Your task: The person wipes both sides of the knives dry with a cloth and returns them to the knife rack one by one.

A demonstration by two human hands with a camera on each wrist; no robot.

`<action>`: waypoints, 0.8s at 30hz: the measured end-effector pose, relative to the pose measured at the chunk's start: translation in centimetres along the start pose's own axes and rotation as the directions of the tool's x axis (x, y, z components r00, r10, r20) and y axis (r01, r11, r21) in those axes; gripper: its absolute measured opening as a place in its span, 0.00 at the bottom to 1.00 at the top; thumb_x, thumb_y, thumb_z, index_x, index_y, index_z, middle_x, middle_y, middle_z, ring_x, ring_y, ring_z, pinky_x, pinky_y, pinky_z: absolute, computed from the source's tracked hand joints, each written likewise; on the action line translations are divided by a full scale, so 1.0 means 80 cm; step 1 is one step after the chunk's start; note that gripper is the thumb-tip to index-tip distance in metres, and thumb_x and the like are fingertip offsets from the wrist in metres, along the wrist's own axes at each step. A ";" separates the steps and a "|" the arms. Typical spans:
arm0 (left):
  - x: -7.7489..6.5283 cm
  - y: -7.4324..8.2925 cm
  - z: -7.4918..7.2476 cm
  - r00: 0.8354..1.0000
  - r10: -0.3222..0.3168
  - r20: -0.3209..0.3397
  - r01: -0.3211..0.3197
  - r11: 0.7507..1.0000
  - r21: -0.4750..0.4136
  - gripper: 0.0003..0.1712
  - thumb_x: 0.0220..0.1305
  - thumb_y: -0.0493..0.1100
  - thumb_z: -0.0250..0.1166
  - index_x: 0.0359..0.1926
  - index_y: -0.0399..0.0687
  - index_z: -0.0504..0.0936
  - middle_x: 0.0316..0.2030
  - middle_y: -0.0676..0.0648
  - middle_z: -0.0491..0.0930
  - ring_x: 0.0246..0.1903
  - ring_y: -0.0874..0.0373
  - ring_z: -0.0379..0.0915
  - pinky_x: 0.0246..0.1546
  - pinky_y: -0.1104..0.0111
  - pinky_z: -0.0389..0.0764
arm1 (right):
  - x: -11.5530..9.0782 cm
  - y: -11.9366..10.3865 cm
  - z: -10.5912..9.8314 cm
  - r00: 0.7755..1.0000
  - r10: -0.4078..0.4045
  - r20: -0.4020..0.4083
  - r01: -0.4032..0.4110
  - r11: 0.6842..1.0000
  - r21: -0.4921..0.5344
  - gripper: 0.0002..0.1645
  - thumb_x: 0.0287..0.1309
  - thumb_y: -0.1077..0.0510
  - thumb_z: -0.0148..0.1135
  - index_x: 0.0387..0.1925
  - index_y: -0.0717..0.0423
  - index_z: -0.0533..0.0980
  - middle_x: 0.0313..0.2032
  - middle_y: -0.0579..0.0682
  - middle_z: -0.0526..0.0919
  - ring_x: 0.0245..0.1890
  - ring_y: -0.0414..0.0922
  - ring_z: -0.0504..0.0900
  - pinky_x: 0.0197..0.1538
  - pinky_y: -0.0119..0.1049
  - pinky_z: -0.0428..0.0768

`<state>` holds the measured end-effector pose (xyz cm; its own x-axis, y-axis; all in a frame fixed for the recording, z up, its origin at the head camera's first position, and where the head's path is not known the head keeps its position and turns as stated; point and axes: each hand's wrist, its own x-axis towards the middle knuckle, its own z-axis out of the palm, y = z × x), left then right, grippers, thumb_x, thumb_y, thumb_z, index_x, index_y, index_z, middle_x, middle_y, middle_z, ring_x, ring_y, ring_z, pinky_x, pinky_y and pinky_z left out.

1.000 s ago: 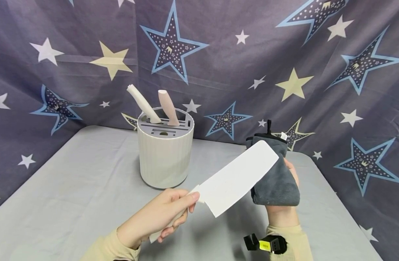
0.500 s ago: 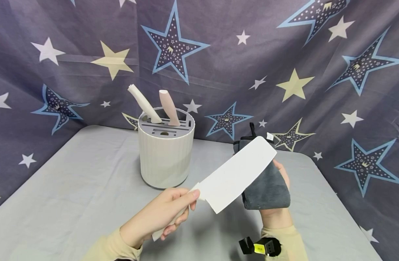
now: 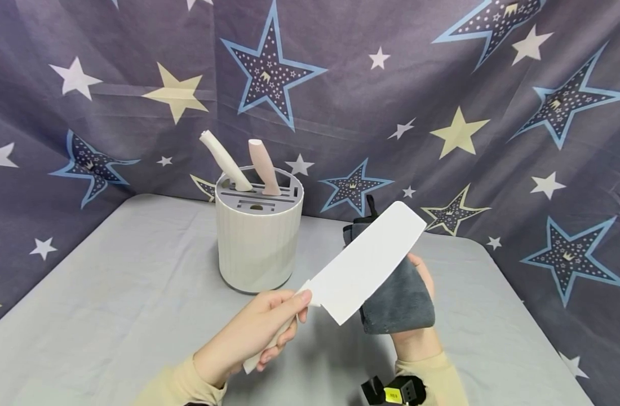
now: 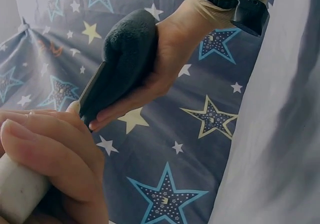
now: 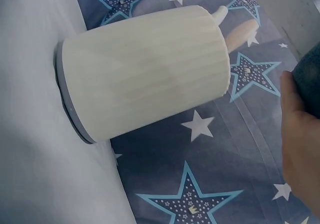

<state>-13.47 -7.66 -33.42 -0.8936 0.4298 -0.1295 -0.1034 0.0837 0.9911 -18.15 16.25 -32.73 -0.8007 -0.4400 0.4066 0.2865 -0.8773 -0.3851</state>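
Note:
In the head view my left hand (image 3: pixel 259 324) grips the pale handle of a cleaver with a broad white blade (image 3: pixel 373 262), which slants up to the right. My right hand (image 3: pixel 421 276) holds a folded dark grey cloth (image 3: pixel 398 301) behind the blade, which hides part of it. Seen from the left wrist, the blade (image 4: pixel 92 88) is edge-on against the cloth (image 4: pixel 131 46), and the right hand (image 4: pixel 167 58) backs the cloth. The right wrist view catches only part of the right hand (image 5: pixel 302 144) and the cloth at its edge.
A ribbed cream knife block (image 3: pixel 256 248) stands left of the blade on the grey-covered table (image 3: pixel 137 293). A white-handled knife (image 3: pixel 226 160) and a pink-handled one (image 3: pixel 264 169) stick out of its slots. A star-patterned curtain (image 3: pixel 340 101) hangs behind.
My right hand and the cloth have moved left and slightly down behind the blade, toward the handle. The cleaver's tip has risen a little, while the left hand has shifted slightly right.

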 end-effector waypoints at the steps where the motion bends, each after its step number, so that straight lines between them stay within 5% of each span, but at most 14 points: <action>1: 0.000 0.000 0.001 1.000 0.000 -0.003 0.000 1.000 -0.004 0.29 0.71 0.63 0.54 0.34 0.39 0.71 0.13 0.54 0.63 0.05 0.64 0.55 0.05 0.71 0.61 | 0.000 0.002 0.002 1.000 0.011 0.023 -0.011 1.000 0.010 0.31 0.74 0.53 0.28 0.47 0.65 0.78 0.46 0.58 0.85 0.47 0.49 0.84 0.53 0.37 0.80; 5: 0.002 -0.003 0.003 1.000 0.009 -0.010 -0.009 1.000 -0.016 0.28 0.71 0.63 0.54 0.34 0.40 0.71 0.13 0.54 0.64 0.05 0.64 0.55 0.05 0.71 0.61 | 0.002 0.009 0.009 0.997 0.032 0.066 -0.032 0.999 0.008 0.34 0.74 0.53 0.24 0.48 0.65 0.78 0.47 0.58 0.85 0.49 0.49 0.84 0.56 0.37 0.79; 12: 0.004 -0.005 0.005 0.999 0.025 -0.025 -0.026 0.999 -0.046 0.27 0.72 0.63 0.54 0.33 0.42 0.71 0.12 0.54 0.64 0.04 0.65 0.56 0.04 0.71 0.61 | 0.000 0.014 -0.004 1.000 -0.001 -0.029 -0.001 0.998 -0.068 0.25 0.74 0.56 0.34 0.45 0.62 0.78 0.44 0.55 0.85 0.46 0.46 0.84 0.51 0.34 0.79; 18: 0.006 -0.008 0.008 0.999 0.033 -0.035 -0.036 0.995 -0.088 0.27 0.72 0.62 0.54 0.33 0.42 0.70 0.12 0.54 0.63 0.04 0.65 0.56 0.04 0.71 0.60 | -0.002 0.022 -0.008 0.999 0.012 -0.046 -0.016 0.996 -0.089 0.26 0.76 0.56 0.32 0.46 0.61 0.78 0.45 0.53 0.85 0.46 0.45 0.83 0.51 0.33 0.79; 24: 0.008 -0.010 0.009 0.998 0.021 -0.053 -0.028 0.992 -0.125 0.28 0.71 0.63 0.54 0.33 0.42 0.70 0.13 0.55 0.63 0.04 0.66 0.56 0.05 0.72 0.60 | 0.001 0.032 0.004 0.991 0.117 0.059 -0.119 0.993 0.021 0.27 0.75 0.55 0.32 0.48 0.63 0.78 0.47 0.55 0.85 0.48 0.46 0.83 0.55 0.33 0.77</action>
<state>-13.61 -6.79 -34.33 -0.9175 0.3831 -0.1064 -0.1322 -0.0416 0.9904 -17.36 13.92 -33.42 -0.7292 -0.5503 0.4067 0.3902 -0.8226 -0.4135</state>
